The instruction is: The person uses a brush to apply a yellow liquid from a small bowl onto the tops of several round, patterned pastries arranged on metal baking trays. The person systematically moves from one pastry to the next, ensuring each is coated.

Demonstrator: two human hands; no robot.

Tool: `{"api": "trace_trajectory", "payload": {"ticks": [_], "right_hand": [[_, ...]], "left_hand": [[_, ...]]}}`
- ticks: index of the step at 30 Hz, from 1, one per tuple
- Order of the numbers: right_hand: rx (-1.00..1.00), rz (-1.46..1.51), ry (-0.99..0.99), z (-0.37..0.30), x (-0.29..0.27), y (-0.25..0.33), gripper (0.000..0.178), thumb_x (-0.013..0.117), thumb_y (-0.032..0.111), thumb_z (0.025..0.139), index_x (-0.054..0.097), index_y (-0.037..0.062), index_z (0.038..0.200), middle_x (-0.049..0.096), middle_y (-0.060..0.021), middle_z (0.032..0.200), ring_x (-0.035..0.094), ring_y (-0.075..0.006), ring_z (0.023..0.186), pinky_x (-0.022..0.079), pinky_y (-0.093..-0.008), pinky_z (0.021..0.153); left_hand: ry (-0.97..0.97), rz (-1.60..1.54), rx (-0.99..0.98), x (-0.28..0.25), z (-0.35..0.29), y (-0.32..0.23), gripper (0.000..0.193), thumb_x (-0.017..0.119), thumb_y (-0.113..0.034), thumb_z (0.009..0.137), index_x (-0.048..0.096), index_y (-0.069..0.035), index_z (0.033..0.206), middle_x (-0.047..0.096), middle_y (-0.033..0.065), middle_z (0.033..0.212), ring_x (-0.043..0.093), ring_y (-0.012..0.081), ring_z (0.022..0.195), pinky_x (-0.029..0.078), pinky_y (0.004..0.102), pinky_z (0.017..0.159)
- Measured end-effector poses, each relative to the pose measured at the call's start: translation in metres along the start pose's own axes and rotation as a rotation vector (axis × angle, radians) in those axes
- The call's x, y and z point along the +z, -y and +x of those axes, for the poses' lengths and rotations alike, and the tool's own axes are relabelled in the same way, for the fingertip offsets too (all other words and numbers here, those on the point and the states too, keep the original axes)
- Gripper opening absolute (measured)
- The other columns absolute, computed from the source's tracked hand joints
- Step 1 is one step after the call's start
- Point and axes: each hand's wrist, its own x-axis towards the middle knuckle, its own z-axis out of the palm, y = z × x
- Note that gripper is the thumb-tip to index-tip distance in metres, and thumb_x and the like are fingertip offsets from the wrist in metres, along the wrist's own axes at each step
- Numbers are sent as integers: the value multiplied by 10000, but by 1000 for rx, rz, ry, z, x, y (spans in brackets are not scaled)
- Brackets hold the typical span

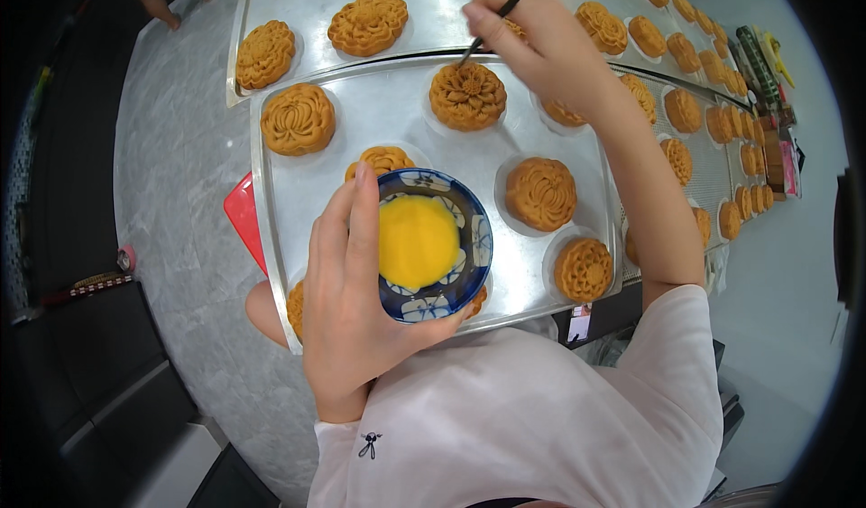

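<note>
My left hand (347, 300) cups a blue and white bowl (476, 237) filled with yellow egg wash (417, 240), held over the near metal tray (388, 120). My right hand (541, 43) grips a thin dark brush (505, 10), its tip touching the top of a golden flower-patterned mooncake (467, 96) at the far side of that tray. Several more mooncakes lie around it, among them one at the far left (298, 118), one right of the bowl (540, 192) and one near the right corner (584, 269).
A second metal tray (316, 12) with mooncakes sits beyond the near one, and further trays (713, 156) of several mooncakes run to the right. All rest on a grey marble counter (180, 192). A red flat object (244, 215) pokes out under the near tray's left edge.
</note>
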Motion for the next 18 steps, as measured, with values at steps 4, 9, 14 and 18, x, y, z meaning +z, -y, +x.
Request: {"api": "trace_trajectory", "payload": {"ticks": [4, 9, 14, 18], "right_hand": [[-31, 268, -86, -1, 14, 4, 342, 553, 298, 1048, 659, 36, 857, 597, -113, 641, 591, -294, 626, 451, -401, 629], [-158, -62, -153, 3, 6, -7, 301, 554, 276, 1057, 629, 25, 908, 609, -103, 748, 591, -253, 709, 456, -377, 664], [9, 110, -46, -3, 5, 4, 297, 548, 265, 1057, 628, 20, 911, 604, -123, 751, 584, -295, 712, 450, -402, 679], [-130, -164, -226, -6, -3, -18, 319, 539, 270, 1054, 647, 10, 901, 598, -140, 665, 582, -317, 644, 438, -401, 606]], "left_hand": [[7, -18, 35, 1, 1, 2, 1315, 1001, -262, 502, 312, -8, 1593, 525, 258, 1398, 578, 395, 1226, 529, 459, 974], [3, -8, 11, -1, 1, 0, 1312, 1000, -259, 502, 314, -7, 1592, 526, 255, 1393, 578, 394, 1225, 527, 459, 972], [4, -5, 13, 0, 1, 0, 1303, 999, -258, 508, 317, -4, 1590, 532, 252, 1383, 581, 394, 1219, 526, 458, 975], [13, -17, 21, -1, 3, -2, 1301, 997, -261, 514, 314, -1, 1589, 532, 255, 1385, 582, 395, 1221, 523, 461, 980]]}}
